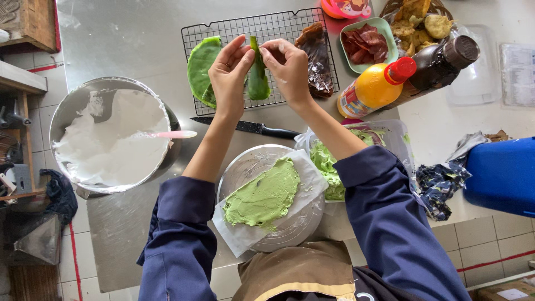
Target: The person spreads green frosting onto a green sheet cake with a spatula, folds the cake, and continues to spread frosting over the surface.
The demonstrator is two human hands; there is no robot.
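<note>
Green crepe (257, 75) pinched from both sides by left hand (228, 72) and right hand (287, 67), lifted edge-on above the wire cooling rack (278, 25) at the steel table's far edge | second crepe (200, 67) lies on the rack | knife (251, 127) just behind, cream bowl (72, 111) left, green-spread turntable (251, 164) nearest | orange bottle (376, 86) crowds the right.

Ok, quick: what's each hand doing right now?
Left hand: closed on the left edge of the green crepe, held over the wire rack.
Right hand: pinching the same crepe's top right edge.
</note>
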